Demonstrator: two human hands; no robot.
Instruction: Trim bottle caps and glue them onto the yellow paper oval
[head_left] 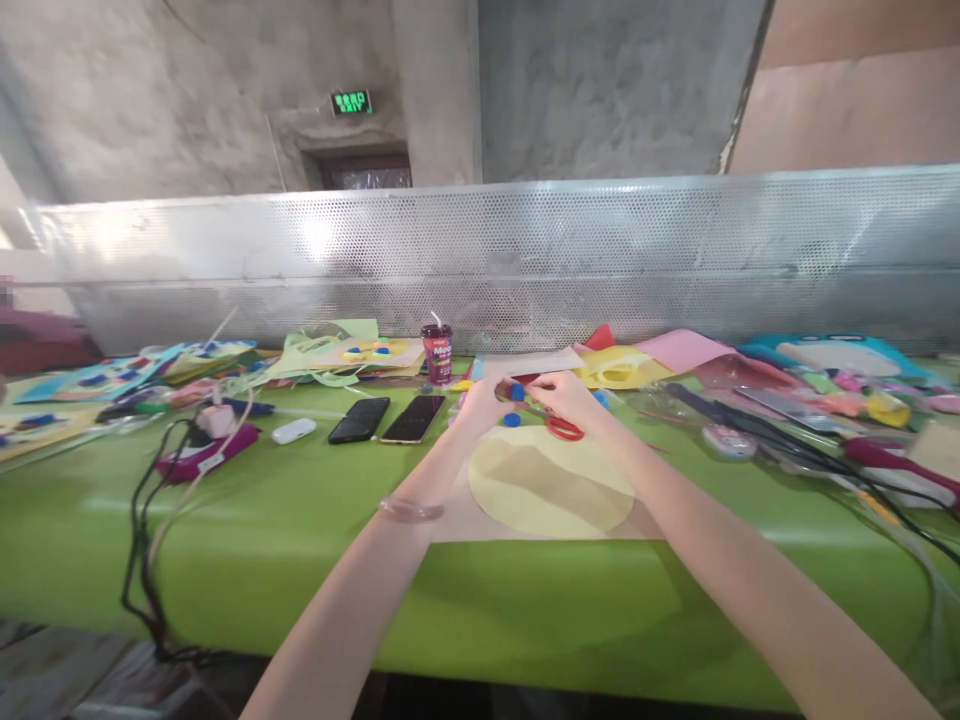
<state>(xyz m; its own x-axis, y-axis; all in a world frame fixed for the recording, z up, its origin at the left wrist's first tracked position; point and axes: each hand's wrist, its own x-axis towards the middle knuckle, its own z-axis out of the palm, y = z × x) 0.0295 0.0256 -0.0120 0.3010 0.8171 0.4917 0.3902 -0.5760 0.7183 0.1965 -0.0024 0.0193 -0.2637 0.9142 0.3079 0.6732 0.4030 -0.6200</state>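
Observation:
My left hand (486, 402) reaches over the far edge of the work, fingers closed about a small blue cap (517, 392). Close beside it, my right hand (564, 395) has thumb and fingertips pinched together; what lies between them is too small to make out. Below the hands, another blue cap (511, 420) rests on the table. Red-handled scissors (564, 430) lie just under my right hand, their blades pointing left. Nearer to me is a pale yellow paper oval (551, 490) on a pinkish sheet (457, 525), crossed by the shadow of my hands.
Two phones (359, 419) and a white case (294, 431) lie left of my hands. Behind stands a purple cup (438, 355) with a straw. Cables (139, 560) and a magenta power strip (206, 455) are at left; more cables (855, 475) and coloured paper (686, 350) at right.

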